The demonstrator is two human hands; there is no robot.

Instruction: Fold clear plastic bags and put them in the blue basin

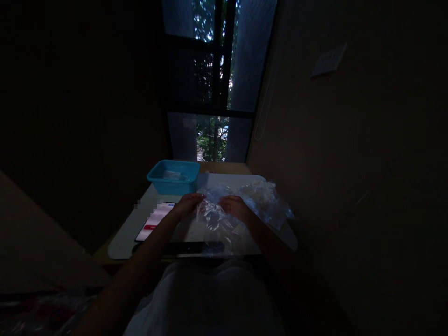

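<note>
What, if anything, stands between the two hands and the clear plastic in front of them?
Nothing visible does: the left hand and right hand both seem to touch the clear plastic directly. The blue basket and phone sit to the left, not between them.

I am in what looks like a small room in a home, though I cannot be sure. A tall, dark-framed window [220,113] gives onto leafy trees [212,140], and a looped cord [258,138] hangs beside it. A white plate [329,60] sits on the plain wall [315,163] to my right, above my white tabletop [131,235].
</note>
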